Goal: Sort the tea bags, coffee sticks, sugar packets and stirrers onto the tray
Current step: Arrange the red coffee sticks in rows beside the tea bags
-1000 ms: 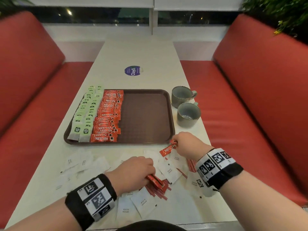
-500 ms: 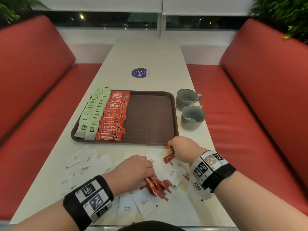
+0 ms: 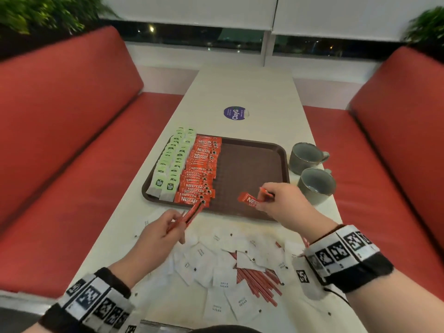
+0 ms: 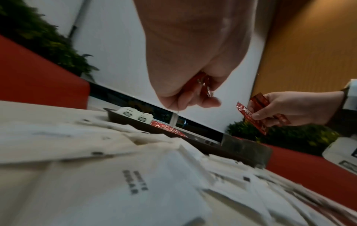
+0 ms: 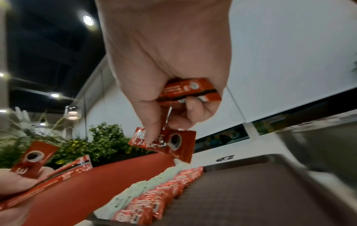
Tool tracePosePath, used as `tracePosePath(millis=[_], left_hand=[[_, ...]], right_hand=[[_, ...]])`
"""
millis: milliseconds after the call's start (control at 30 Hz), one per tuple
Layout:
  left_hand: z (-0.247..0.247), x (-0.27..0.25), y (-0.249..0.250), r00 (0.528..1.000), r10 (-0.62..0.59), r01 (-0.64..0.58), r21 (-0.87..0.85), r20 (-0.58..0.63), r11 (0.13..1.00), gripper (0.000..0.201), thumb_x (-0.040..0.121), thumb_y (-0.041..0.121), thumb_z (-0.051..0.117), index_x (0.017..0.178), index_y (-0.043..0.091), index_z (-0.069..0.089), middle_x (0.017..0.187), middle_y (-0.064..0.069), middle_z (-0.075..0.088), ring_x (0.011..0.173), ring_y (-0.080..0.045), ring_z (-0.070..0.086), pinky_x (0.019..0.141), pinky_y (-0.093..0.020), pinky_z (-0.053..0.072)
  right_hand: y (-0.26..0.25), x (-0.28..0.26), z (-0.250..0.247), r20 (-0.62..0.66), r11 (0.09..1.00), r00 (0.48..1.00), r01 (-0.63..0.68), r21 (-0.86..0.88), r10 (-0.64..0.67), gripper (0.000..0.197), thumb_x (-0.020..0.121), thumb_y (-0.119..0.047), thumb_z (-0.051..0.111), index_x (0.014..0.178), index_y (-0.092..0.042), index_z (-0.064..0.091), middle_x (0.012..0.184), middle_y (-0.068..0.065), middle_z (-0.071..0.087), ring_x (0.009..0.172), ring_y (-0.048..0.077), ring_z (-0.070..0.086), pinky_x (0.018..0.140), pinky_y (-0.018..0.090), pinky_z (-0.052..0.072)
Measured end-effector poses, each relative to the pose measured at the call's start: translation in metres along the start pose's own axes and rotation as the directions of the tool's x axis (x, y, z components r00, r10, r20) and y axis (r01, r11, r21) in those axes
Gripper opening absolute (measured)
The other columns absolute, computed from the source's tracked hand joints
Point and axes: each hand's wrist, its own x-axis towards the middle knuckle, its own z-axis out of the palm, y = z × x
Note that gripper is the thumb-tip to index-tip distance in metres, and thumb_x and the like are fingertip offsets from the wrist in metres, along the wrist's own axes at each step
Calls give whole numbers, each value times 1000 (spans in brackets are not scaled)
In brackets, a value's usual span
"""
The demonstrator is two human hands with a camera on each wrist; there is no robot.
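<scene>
The red foil Nescafé coffee stick (image 3: 249, 201) hangs over the near bare half of the brown plastic tray (image 3: 254, 164), pinched between thumb and forefinger of the right hand (image 3: 281, 205), whose remaining fingers curl round further sticks tucked in the palm, as the right wrist view shows. Its long axis runs roughly from 10 to 4 o'clock, while the red row of coffee sticks (image 3: 199, 171) already laid on the tray lies at about 9 o'clock from it, each stick pointing 9 to 3. The right hand is the nearer; the stick probably needs a small turn and a carry leftward to join the row's near end. The left hand (image 3: 158, 234) grips a bundle of coffee sticks (image 3: 189, 216) aimed at 1 o'clock, their tips over the tray's near rim. Green tea bags (image 3: 173, 162) fill the tray's left edge. White sugar packets (image 3: 216, 272) and thin red stirrers (image 3: 257, 282) lie scattered on the pale tabletop (image 3: 240, 92) at 6 o'clock.
</scene>
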Motion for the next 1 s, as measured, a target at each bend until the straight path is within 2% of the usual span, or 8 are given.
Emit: tracePosePath(millis=[100, 200, 367, 600, 700, 800, 900, 1000], left_hand=[[-24, -2, -8, 988, -113, 88, -206, -109, 975, 11, 96, 22, 49, 88, 18, 56, 66, 1, 66, 62, -13, 49, 63, -33, 37], [-49, -4, -18, 972, -209, 166, -321, -104, 932, 15, 96, 23, 49, 90, 11, 55, 66, -1, 65, 58, -13, 42, 58, -30, 33], [-85, -11, -38, 971, -228, 185, -376, -73, 908, 14, 96, 19, 49, 93, 7, 57, 62, -1, 61, 58, -14, 37, 54, -29, 28], [-114, -4, -68, 974, -223, 190, -372, -48, 909, 12, 97, 19, 49, 98, 14, 60, 64, -1, 63, 55, -12, 40, 54, -28, 30], [-119, 4, -76, 979, -204, 178, -383, -27, 906, 12, 96, 18, 50, 100, 12, 60, 64, -2, 64, 53, -11, 39, 53, -27, 30], [-122, 10, -79, 983, -182, 169, -399, 6, 901, 11, 97, 19, 50, 98, 15, 60, 64, -1, 64, 54, -11, 39, 53, -28, 30], [-122, 17, -78, 981, -187, 188, -454, 47, 871, 12, 97, 15, 48, 100, 21, 58, 65, 0, 62, 55, -10, 37, 54, -26, 30], [-121, 29, -75, 967, -210, 254, -489, 144, 835, 24, 95, 5, 42, 106, 21, 57, 73, -1, 62, 60, -12, 37, 52, -23, 32]], right_hand=[[-45, 31, 20, 37, 997, 996, 77, -16, -76, 16, 84, -18, 68, 73, -18, 56, 71, -4, 58, 67, 14, 55, 62, 29, 44], [-79, 65, 52, 115, 988, 986, 134, -79, -125, 32, 87, -18, 64, 63, -24, 44, 69, -7, 51, 68, 17, 50, 60, 28, 40], [-103, 104, 92, 245, 964, 965, 149, -222, -93, 10, 85, -11, 62, 76, -11, 60, 86, 8, 66, 80, 21, 61, 74, 34, 51], [-106, 125, 121, 350, 919, 937, 128, -373, 12, 29, 83, -8, 61, 62, -22, 47, 75, -1, 57, 78, 22, 57, 69, 29, 46], [-108, 127, 124, 311, 910, 950, 96, -403, 38, 9, 88, -10, 57, 85, -17, 62, 94, 3, 62, 90, 25, 60, 77, 30, 47], [-107, 126, 126, 261, 916, 963, 46, -400, 66, 22, 88, -13, 57, 109, -15, 63, 100, 2, 60, 95, 24, 58, 78, 31, 47], [-113, 118, 121, 162, 941, 986, 96, -324, -45, 9, 84, -19, 57, 92, -15, 54, 89, -4, 45, 85, 18, 49, 69, 28, 36], [-122, 104, 114, 216, 962, 963, 203, -182, -162, 8, 81, -28, 44, 76, -22, 42, 85, -6, 37, 84, 16, 39, 71, 27, 28]])
